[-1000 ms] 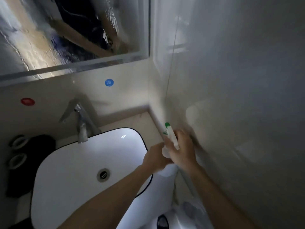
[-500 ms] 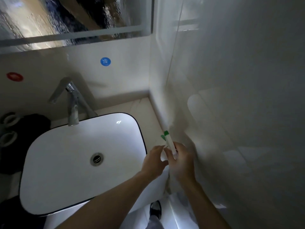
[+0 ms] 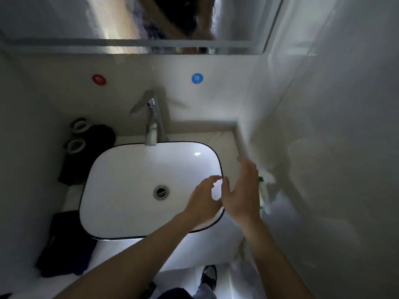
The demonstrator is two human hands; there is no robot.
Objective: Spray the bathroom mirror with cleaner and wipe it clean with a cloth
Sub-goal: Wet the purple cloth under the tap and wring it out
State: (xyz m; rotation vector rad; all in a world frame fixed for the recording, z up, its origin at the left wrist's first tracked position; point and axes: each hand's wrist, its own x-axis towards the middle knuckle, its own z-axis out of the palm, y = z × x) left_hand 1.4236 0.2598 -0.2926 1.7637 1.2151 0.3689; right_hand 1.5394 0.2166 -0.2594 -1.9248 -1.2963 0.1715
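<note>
Released spray bottle (image 3: pixel 263 192) stands beside basin (image 3: pixel 121 169) rim

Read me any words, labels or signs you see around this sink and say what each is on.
"冷": white character on the round blue sticker, wall above the faucet.
Red sticker, same wall, left: marking too blurred to read.
Spray bottle by the right wall: no readable label shows.

Spray bottle (image 3: pixel 263 190) mostly hidden behind right hand (image 3: pixel 243 190).
</note>
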